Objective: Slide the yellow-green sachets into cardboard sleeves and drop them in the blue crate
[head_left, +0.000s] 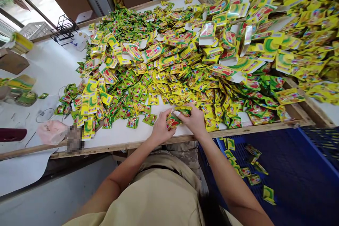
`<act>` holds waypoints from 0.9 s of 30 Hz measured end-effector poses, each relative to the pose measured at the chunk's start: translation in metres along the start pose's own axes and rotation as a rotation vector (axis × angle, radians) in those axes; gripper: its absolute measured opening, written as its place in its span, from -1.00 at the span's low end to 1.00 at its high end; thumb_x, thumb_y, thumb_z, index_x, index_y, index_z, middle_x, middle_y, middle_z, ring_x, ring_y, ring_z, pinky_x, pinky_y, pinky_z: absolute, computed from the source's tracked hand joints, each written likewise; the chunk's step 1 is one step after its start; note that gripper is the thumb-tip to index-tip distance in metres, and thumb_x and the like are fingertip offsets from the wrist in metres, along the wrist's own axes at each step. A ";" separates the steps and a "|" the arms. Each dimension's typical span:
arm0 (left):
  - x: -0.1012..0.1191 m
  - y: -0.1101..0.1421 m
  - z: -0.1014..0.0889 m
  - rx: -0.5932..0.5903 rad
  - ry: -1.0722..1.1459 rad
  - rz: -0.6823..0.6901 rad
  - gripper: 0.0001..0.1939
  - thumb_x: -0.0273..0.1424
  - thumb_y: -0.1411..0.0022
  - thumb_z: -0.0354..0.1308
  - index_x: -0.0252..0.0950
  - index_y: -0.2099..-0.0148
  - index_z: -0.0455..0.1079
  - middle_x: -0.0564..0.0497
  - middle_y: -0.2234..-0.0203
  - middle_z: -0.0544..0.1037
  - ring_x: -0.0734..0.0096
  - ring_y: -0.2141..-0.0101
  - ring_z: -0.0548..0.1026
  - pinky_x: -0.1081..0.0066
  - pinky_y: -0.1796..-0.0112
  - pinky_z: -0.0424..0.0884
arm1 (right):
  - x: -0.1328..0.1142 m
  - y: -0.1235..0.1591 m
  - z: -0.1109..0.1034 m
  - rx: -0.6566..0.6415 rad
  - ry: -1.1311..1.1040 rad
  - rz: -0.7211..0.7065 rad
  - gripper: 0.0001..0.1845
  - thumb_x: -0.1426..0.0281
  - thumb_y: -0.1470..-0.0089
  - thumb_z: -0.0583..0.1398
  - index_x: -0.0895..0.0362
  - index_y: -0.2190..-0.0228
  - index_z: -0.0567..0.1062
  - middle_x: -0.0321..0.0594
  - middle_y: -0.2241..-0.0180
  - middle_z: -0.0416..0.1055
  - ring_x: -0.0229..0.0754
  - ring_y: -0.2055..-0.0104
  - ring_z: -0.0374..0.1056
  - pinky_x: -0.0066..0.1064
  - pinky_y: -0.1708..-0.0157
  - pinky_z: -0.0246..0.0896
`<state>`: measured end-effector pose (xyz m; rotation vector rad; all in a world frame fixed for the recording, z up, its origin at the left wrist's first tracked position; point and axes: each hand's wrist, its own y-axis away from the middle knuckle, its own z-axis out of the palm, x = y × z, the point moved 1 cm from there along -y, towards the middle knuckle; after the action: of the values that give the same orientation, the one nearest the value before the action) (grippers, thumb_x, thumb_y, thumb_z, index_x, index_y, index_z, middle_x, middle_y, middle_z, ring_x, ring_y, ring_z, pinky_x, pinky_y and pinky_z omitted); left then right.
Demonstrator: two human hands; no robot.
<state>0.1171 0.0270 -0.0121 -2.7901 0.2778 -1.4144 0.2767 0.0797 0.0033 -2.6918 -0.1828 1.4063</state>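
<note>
My left hand (162, 128) is closed on a small green sachet (173, 122) just over the front edge of the table. Beside it, my right hand (195, 119) grips a yellow-green packet (184, 111); a small white patch shows between the two hands, and I cannot make out what it is. The hands are close together, thumbs turned inward. Just beyond them lies a heap of small yellow sachets (174, 86). Loose green sachets (132, 122) lie on the white table top to the left of my left hand.
Flattened-looking yellow cartons (156, 51) lie over the heap. A wooden rim (137, 144) runs along the table front. Below right stands a blue crate (238, 190) with several packets inside. A pink container (51, 131) and black wire rack (64, 30) are at left.
</note>
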 end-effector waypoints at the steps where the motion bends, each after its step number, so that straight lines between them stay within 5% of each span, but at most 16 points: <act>1: -0.001 0.000 0.000 0.001 0.027 -0.012 -0.18 -0.44 -0.02 0.24 -0.23 -0.29 0.00 -0.16 -0.08 0.31 0.11 -0.07 0.37 0.14 -0.08 0.35 | 0.000 -0.001 -0.002 -0.046 0.034 0.003 -0.71 0.12 0.02 0.22 0.08 0.36 0.42 -0.24 0.50 0.43 -0.15 0.48 0.33 -0.37 0.41 0.17; 12: -0.001 0.005 0.005 -0.014 0.047 -0.042 -0.18 -0.43 0.02 0.29 -0.27 -0.26 0.03 -0.18 -0.05 0.31 0.04 -0.08 0.35 0.05 -0.08 0.34 | -0.012 -0.021 -0.015 -0.417 0.269 -0.155 -0.76 0.17 -0.10 0.17 0.09 0.38 0.39 -0.26 0.54 0.38 -0.15 0.47 0.31 -0.44 0.48 0.01; 20: -0.001 0.007 0.008 0.009 0.150 -0.067 -0.20 -0.45 0.05 0.32 -0.26 -0.22 0.07 -0.14 -0.07 0.31 0.12 -0.07 0.37 0.11 -0.11 0.33 | -0.015 -0.011 -0.009 -0.166 0.352 -0.227 -0.81 0.26 -0.07 0.13 0.11 0.45 0.43 -0.17 0.47 0.46 -0.14 0.40 0.35 -0.39 0.39 0.06; 27: -0.001 0.004 0.009 -0.057 0.097 -0.067 -0.27 -0.39 0.00 0.30 -0.28 -0.18 0.07 -0.16 -0.05 0.33 0.07 -0.06 0.37 0.08 -0.07 0.34 | -0.016 -0.019 -0.008 -0.390 0.482 -0.283 -0.66 0.13 -0.14 0.13 0.14 0.27 0.49 -0.09 0.42 0.53 -0.06 0.40 0.40 -0.38 0.43 0.00</act>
<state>0.1232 0.0220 -0.0188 -2.8058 0.2313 -1.5835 0.2732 0.0958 0.0238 -3.0492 -0.8274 0.6717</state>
